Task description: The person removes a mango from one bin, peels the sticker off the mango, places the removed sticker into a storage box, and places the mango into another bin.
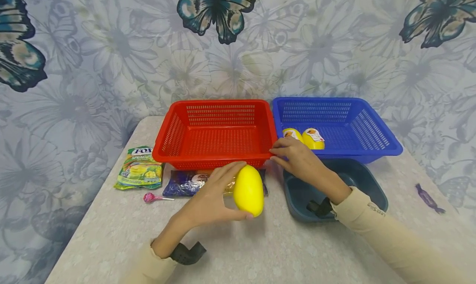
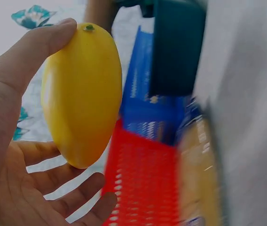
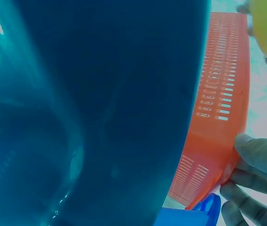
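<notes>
A smooth yellow mango (image 1: 248, 191), showing a small green stem mark in the left wrist view, is held upright between the thumb and fingers of my left hand (image 1: 217, 195). That hand hovers over a shiny blue and gold packet (image 1: 182, 183), partly covering it. My right hand (image 1: 299, 158) is at the front right corner of the red basket (image 1: 208, 158), its loosely bent fingertips at the rim; firm contact is unclear. Two yellow rounded items with labels (image 1: 313, 138) lie in the blue basket (image 1: 372, 150), one partly behind the right hand.
Under my right forearm stands a dark teal tub (image 1: 297, 203). At the left lie a green FOX'S candy bag (image 1: 140, 168) and a pink lollipop (image 1: 149, 197). A purple wrapped candy (image 1: 427, 198) rests at the far right. Patterned fabric (image 1: 122, 69) rises behind the table.
</notes>
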A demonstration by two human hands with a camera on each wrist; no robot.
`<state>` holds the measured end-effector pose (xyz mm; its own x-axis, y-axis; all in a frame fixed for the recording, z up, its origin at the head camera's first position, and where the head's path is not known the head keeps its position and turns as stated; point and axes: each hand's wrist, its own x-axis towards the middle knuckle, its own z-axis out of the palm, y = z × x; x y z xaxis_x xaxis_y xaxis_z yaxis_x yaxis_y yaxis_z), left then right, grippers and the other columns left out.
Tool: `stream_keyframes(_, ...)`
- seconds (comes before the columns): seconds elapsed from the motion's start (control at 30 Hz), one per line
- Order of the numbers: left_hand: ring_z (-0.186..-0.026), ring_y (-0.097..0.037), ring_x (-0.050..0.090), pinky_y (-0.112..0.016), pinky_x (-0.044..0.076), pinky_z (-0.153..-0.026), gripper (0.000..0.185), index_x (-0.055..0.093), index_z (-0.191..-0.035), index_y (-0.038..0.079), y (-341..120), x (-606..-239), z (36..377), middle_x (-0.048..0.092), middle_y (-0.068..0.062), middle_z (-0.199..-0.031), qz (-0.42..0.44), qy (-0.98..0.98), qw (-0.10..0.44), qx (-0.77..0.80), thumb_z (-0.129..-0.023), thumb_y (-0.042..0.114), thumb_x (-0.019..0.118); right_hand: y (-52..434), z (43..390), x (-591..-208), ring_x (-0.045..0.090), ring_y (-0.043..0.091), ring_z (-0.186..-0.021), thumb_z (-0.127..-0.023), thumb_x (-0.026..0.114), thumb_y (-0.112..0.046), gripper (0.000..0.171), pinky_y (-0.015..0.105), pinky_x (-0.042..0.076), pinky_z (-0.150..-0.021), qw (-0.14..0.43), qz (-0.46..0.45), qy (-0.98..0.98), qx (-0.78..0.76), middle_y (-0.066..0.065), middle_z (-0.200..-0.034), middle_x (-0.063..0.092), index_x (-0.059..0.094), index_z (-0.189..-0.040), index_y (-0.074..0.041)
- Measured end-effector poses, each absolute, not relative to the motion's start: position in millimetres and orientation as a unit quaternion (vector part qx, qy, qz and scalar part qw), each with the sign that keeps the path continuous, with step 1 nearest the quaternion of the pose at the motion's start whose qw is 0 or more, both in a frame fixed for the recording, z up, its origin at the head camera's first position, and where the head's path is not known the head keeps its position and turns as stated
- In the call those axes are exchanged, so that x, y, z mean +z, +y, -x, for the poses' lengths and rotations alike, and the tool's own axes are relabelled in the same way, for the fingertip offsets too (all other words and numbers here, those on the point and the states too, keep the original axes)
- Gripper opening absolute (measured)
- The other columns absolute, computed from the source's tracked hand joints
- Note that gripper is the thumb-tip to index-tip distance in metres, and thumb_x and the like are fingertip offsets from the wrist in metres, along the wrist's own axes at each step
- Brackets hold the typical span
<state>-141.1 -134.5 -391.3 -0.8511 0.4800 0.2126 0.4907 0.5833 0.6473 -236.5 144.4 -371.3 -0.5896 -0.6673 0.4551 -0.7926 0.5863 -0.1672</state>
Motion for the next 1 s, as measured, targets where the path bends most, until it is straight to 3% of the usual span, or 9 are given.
stream_keyframes(0.07,-0.137,-0.019,0.033,-0.056,0.044,-0.102,0.109,0.025,-0.157,0.039,-137,-382,146,0.028,0.013,-0.158,0.269,-0.889,0.012,-0.371,-0.069,0.066,0.082,144,236,-371,0.062,0.025,-0.092,-0.084,0.081,-0.011,0.027,0.038,0.057,-0.085,0.172,-0.414,-0.876,0.178,0.011,-0.100,0.069,0.076,-0.108,0.002)
stream_keyframes(0.33,-0.138,-0.022,0.032,-0.055,0.043,-0.103,0.108,0.024,-0.158,0.036,-142,-350,174,0.028,0.007,-0.160,0.287,-0.890,0.047,-0.352,-0.071,0.059,0.083,147,236,-371,0.061,0.025,-0.093,-0.084,0.081,-0.009,0.025,0.039,0.056,-0.087,0.176,-0.414,-0.874,0.183,0.011,-0.100,0.068,0.076,-0.106,0.003)
stream_keyframes(1.0,-0.134,-0.025,0.037,-0.055,0.041,-0.104,0.104,0.032,-0.156,0.024,-135,-315,266,0.039,0.002,-0.153,0.270,-0.903,0.061,-0.330,-0.072,0.063,0.079,144,237,-369,0.062,0.023,-0.095,-0.086,0.080,-0.013,0.025,0.037,0.056,-0.087,0.153,-0.407,-0.883,0.176,0.009,-0.102,0.068,0.076,-0.107,0.001)
